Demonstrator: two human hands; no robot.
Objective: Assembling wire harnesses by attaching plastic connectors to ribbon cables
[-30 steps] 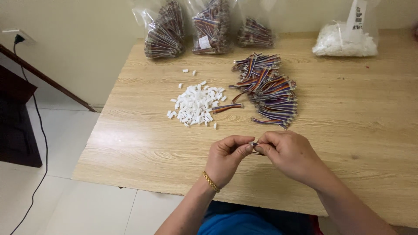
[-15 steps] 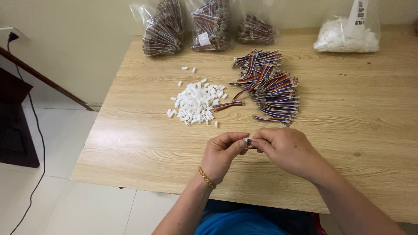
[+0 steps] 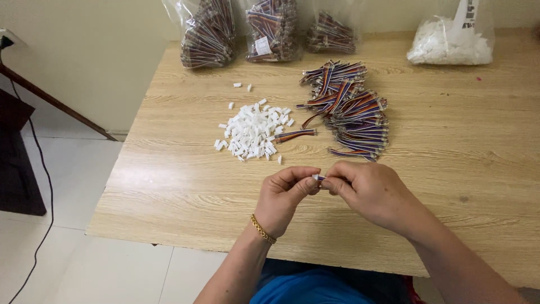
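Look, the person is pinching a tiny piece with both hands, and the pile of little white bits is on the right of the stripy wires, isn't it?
Not quite. The head view shows the pile of little white bits on the left of the stripy wires, not the right. The rest holds: the left hand and right hand pinch a tiny piece together.

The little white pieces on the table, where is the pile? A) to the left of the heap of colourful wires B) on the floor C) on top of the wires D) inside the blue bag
A: the pile of white pieces lies on the bare wooden table, to the left of the heap of colourful wires.
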